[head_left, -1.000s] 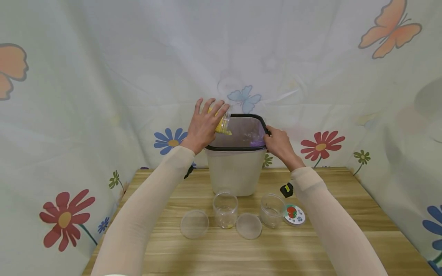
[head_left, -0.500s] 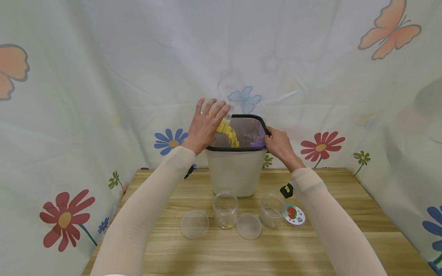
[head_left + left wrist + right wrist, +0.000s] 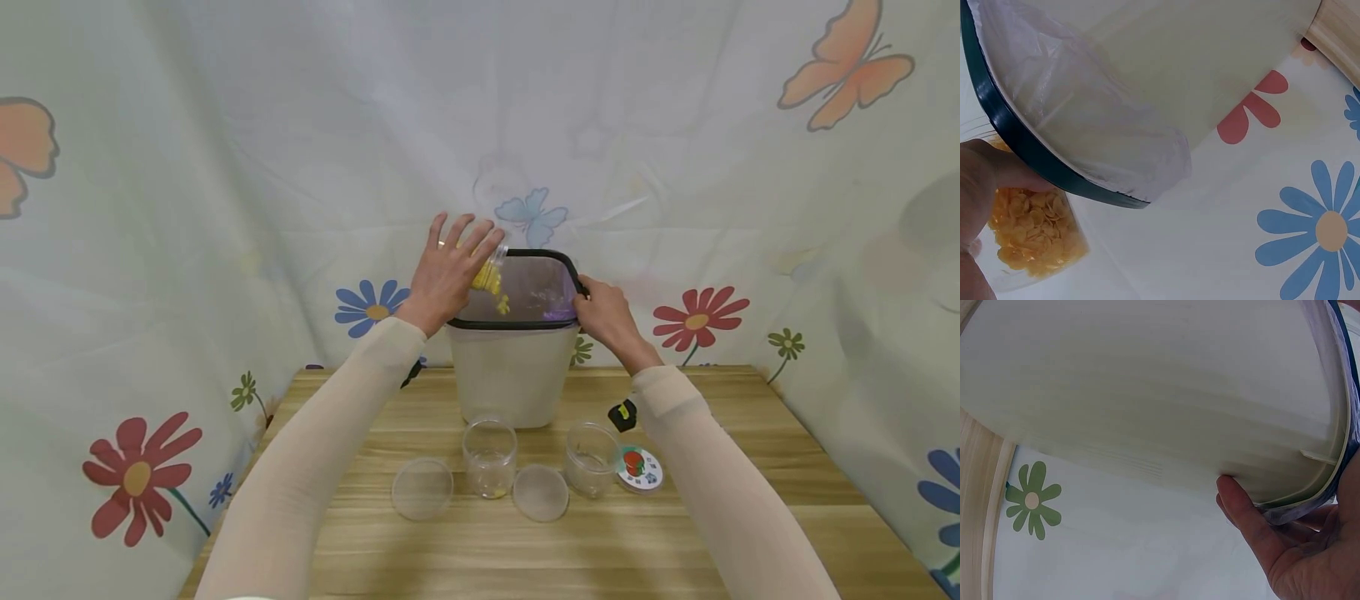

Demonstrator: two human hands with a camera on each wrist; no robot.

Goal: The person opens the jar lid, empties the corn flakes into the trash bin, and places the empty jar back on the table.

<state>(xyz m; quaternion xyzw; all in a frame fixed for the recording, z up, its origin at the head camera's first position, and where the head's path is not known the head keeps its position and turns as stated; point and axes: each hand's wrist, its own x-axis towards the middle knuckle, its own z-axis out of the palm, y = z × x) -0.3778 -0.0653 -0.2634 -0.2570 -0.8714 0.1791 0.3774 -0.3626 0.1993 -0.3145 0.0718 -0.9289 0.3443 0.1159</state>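
Observation:
My left hand [image 3: 447, 275] holds a clear plastic jar [image 3: 492, 271] of yellow flakes, tipped over the mouth of a pale trash bin [image 3: 510, 375]. A few flakes [image 3: 503, 305] drop from the jar's mouth into the bin. In the left wrist view, many flakes [image 3: 1035, 231] show through the jar's wall, beside the bin's dark rim [image 3: 1010, 134]. My right hand [image 3: 606, 312] grips the bin's rim on its right side. The right wrist view shows that hand's fingers [image 3: 1244, 509] at the bin's outer wall, below the rim. A thin liner with something purple lies inside the bin.
Two clear jars [image 3: 490, 458] stand open before the bin, the left one with a yellow bit at its bottom. Two clear lids [image 3: 423, 489] and a round printed disc [image 3: 640, 468] lie near them. A small black-and-yellow object [image 3: 623, 414] sits by my right sleeve.
The left hand has tilted the jar slightly further right. A thick stream of flakes poured half a second ago and is now a small trickle. The right hand and bin have stayed put.

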